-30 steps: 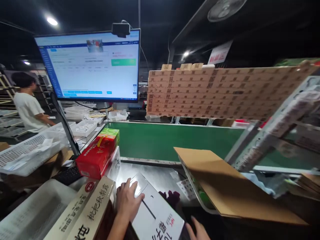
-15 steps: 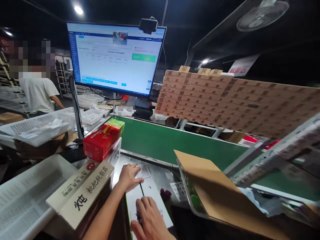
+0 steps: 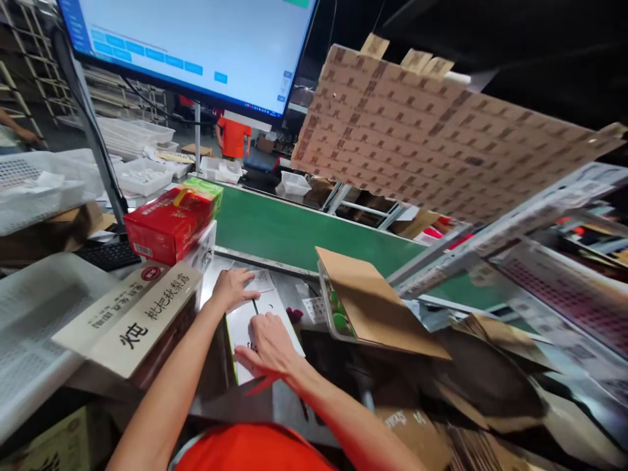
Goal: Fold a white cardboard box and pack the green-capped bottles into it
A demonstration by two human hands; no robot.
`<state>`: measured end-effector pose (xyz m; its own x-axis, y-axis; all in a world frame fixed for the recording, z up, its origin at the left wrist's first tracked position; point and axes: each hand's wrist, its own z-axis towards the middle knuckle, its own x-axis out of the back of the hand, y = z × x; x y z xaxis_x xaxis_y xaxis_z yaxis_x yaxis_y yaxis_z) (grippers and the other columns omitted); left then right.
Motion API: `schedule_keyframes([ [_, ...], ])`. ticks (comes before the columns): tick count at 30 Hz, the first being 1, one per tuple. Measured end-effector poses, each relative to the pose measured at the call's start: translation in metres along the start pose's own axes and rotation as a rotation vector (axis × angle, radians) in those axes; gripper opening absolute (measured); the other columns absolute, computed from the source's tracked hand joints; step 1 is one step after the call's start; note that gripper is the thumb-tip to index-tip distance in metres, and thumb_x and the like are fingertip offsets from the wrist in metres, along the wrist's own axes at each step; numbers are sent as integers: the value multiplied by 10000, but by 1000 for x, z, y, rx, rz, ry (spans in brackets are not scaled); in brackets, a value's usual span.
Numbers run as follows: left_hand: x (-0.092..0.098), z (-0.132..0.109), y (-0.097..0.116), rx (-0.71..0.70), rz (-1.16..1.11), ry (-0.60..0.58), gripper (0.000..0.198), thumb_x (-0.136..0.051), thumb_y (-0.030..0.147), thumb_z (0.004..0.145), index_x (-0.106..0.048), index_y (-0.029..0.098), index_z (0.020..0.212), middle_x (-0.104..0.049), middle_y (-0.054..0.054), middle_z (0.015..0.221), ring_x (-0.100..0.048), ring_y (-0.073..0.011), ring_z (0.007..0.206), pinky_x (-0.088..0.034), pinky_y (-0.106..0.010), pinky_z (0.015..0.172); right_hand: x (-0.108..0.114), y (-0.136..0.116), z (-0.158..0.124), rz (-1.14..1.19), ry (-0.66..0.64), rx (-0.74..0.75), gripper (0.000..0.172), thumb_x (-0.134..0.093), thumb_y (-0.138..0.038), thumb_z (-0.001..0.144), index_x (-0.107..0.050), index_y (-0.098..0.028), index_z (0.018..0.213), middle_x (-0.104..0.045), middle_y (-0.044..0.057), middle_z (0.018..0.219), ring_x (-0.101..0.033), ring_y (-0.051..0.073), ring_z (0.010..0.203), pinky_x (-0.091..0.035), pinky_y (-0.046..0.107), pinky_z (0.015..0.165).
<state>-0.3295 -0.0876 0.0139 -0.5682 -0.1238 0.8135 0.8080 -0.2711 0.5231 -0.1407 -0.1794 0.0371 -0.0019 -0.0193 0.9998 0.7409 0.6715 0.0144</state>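
Note:
My left hand (image 3: 231,288) lies flat with fingers spread on the far end of a white printed box (image 3: 244,325) on the steel bench. My right hand (image 3: 265,343) presses palm-down on the near part of the same box, fingers stretched forward. Both hands rest on the box lid rather than gripping it. A cream box with black characters (image 3: 132,314) stands just left of my left arm. A red carton (image 3: 167,222) sits beyond it on a white box.
A green conveyor belt (image 3: 284,232) runs behind the bench. A sheet of cardboard (image 3: 373,304) covers a tray of green items at the right. Flat cartons (image 3: 441,131) stack above. A monitor (image 3: 196,39), keyboard (image 3: 105,255), white baskets (image 3: 39,183) and distant people stand at the left and back.
The view has tilted down and pulled back. My right hand slid forward on the white box, closer to my left hand, which stayed on the box's far end.

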Motion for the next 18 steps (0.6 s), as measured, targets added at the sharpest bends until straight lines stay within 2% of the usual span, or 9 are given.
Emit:
schedule_keyframes([
  [5, -3, 4, 5, -18, -5, -12, 543, -847, 525, 794, -766, 253, 1256, -693, -76, 1442, -661, -323, 1249, -481, -423, 1076, -3, -1, 6, 28, 8, -103, 486, -657, -598, 1043, -673, -120, 954, -675, 116, 890, -604, 293, 884, -364, 375, 756],
  [9, -3, 7, 5, -24, 3, -32, 547, -838, 529, 804, -759, 259, 1273, -683, -66, 1460, -658, -318, 1261, -475, -411, 1082, -11, -3, -5, 86, 61, -133, 370, -655, -470, 1063, -664, -140, 895, -661, 107, 885, -586, 286, 894, -383, 384, 794],
  [12, -4, 7, 2, -12, 2, -46, 550, -844, 519, 807, -756, 251, 1279, -681, -67, 1463, -657, -303, 1279, -466, -395, 1102, -15, -8, -23, 120, 190, -73, 201, -645, -318, 1047, -645, -140, 953, -629, 107, 984, -540, 283, 951, -410, 402, 887],
  [14, -3, 7, 1, -9, -1, -57, 551, -846, 506, 812, -750, 248, 1290, -668, -65, 1480, -641, -295, 1315, -448, -389, 1136, -14, -12, -31, 110, 215, -15, 141, -628, -275, 1033, -631, -136, 1011, -612, 109, 1018, -516, 284, 954, -418, 411, 903],
  [16, -3, 7, 1, -5, -1, -64, 557, -846, 502, 816, -745, 243, 1299, -660, -72, 1490, -633, -298, 1335, -440, -399, 1158, -10, -13, -33, 79, 163, -8, 179, -638, -313, 1026, -621, -136, 1035, -617, 108, 1006, -515, 291, 931, -422, 421, 868],
  [18, -1, 7, 1, 4, -1, -62, 564, -852, 500, 809, -748, 231, 1294, -661, -86, 1486, -631, -312, 1342, -449, -414, 1161, -5, -12, -28, 40, 109, -17, 286, -673, -421, 1017, -618, -141, 1031, -636, 105, 991, -530, 301, 929, -422, 428, 848],
])
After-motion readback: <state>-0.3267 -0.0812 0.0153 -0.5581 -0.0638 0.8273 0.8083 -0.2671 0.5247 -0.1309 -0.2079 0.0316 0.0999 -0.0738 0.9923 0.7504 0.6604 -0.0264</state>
